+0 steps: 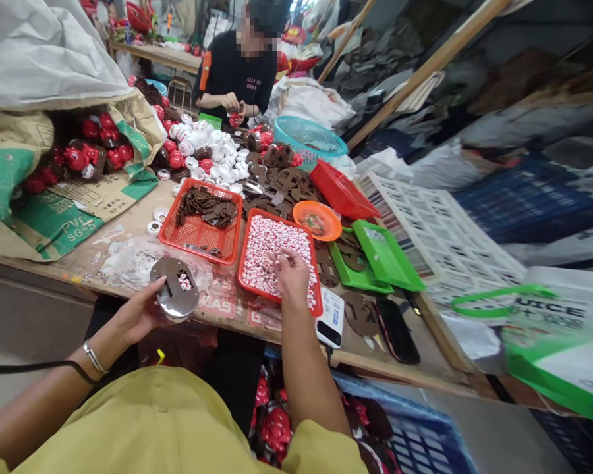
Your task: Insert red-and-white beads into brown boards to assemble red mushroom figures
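Observation:
My left hand (141, 315) grips a grey, shiny flat piece (174, 288) by its edge, just above the near edge of the wooden table (128, 227); a few small red-and-white bits lie on the piece. My right hand (292, 276) reaches into a red tray (244, 253) filled with small red-and-white pieces (271, 253). Its fingertips are pinched together among them, and I cannot make out what they pinch.
A second red tray (201, 220) holds brown cut-outs. An orange bowl (317, 220), green trays (375, 260), a teal basket (309, 135) and piles of brown, red and white parts are beyond. A white device (331, 316) and dark phone (398, 332) lie near. A person in black works opposite.

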Demonstrator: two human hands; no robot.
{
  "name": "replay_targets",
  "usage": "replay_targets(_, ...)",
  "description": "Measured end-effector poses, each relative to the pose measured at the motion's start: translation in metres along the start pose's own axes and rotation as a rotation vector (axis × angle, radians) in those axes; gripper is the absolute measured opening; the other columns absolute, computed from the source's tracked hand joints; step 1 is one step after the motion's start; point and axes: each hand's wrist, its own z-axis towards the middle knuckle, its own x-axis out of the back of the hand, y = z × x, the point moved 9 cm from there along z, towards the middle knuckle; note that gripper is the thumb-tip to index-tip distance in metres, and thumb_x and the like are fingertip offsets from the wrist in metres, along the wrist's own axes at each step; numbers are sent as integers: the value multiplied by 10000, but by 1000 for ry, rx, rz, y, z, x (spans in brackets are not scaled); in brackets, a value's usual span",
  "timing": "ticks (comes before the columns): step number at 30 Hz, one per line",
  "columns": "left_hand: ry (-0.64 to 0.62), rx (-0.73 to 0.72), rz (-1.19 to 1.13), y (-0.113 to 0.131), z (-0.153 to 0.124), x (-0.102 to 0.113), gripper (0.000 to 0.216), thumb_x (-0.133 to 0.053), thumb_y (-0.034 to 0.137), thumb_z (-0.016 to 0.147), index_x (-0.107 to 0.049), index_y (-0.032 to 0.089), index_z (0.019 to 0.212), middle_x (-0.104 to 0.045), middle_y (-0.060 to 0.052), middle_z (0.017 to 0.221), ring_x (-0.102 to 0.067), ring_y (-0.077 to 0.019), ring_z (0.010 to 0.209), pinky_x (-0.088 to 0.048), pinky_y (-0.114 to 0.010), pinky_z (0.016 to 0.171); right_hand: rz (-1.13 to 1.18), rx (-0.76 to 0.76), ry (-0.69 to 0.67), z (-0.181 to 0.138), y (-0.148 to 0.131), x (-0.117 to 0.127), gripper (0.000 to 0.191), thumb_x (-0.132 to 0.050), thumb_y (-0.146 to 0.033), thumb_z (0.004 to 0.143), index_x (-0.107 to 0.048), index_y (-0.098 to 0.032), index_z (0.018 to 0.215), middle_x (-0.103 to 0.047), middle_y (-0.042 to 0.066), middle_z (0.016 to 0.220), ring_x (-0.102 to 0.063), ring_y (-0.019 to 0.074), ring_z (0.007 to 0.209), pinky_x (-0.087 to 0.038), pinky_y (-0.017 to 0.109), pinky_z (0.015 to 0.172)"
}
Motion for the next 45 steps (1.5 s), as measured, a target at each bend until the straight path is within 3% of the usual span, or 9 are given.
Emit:
replay_targets(4, -14, -5, 11, -3, 7, -3, 350, -719, 338, 815, -637, 161, 1105, -696, -123, 1004, -678, -269, 874, -566, -498, 808, -342, 418, 79, -19, -46, -10, 261, -573, -332, 831, -635, -159, 1017, -699, 95, 961, -679, 232, 967, -508, 425, 950)
replay_targets(6, -14, -15, 7, -3, 11, -5, 371, -722, 392, 808, -644, 151, 1080, -697, -130, 991, -681, -275, 858, -572, -492, 782, -318, 530, 47, -39, -63, -30, 278, -556, -358, 860, -631, -163, 1044, -706, 93, 962, -693, 228, 948, -525, 412, 915)
replay_targets(14, -96, -141, 0, 4, 21, -15, 464, -681, 527, 802, -648, 157, 1079, -705, -115, 955, -675, -230, 795, -564, -365, 709, -285, 618, -594, -191, -77, -172, 169, -531, -305, 933, -668, -266, 1024, -721, 35, 1003, -676, 200, 945, -535, 361, 895)
replay_targets(19, -93, -211, -40, 13, 23, -7, 468, -671, 566, 791, -647, 180, 1056, -701, -82, 927, -667, -206, 795, -540, -300, 687, -294, 726, -723, -229, -72, -205, 259, -456, -254, 961, -658, -295, 1118, -690, 31, 1135, -625, 201, 1095, -471, 392, 1023)
replay_targets(25, -71, -194, -51, 17, 22, -1, 475, -662, 571, 798, -657, 173, 1058, -707, -96, 956, -662, -208, 763, -547, -322, 671, -255, 641, -750, -214, -76, -201, 285, -436, -307, 982, -647, -276, 1171, -668, 42, 1196, -601, 190, 1150, -457, 377, 1042)
replay_targets(30, -18, -203, -61, 24, 19, 8, 473, -682, 513, 811, -647, 165, 1130, -701, -125, 1072, -677, -230, 839, -568, -346, 706, -361, 771, -687, -199, -90, -185, 245, -472, -319, 972, -683, -268, 1085, -664, 51, 1201, -599, 209, 1156, -449, 395, 1043)
replay_targets(36, 21, -145, -95, 39, 0, 26, 500, -674, 489, 828, -601, 170, 1207, -693, -138, 1109, -685, -271, 928, -587, -400, 738, -729, 868, -394, -106, -104, -149, 268, -495, -267, 928, -706, -212, 1082, -698, 92, 1114, -622, 247, 1079, -459, 428, 1019)
replay_targets(40, 117, -250, 110, 60, -11, 42, 494, -791, 341, 745, -615, 191, 1182, -715, -90, 983, -690, -209, 762, -583, -296, 608, -1175, 611, -594, -46, -59, -163, 315, -526, -143, 853, -737, -207, 1078, -721, 86, 1112, -667, 245, 1013, -496, 380, 964)
replay_targets(45, 124, -201, 131, 58, -6, 45, 486, -781, 391, 748, -621, 192, 1161, -710, -100, 972, -691, -233, 769, -599, -358, 635, -1269, 519, -844, -37, -7, -211, 312, -629, -73, 754, -782, -233, 974, -757, 36, 1021, -685, 225, 1007, -504, 258, 889)
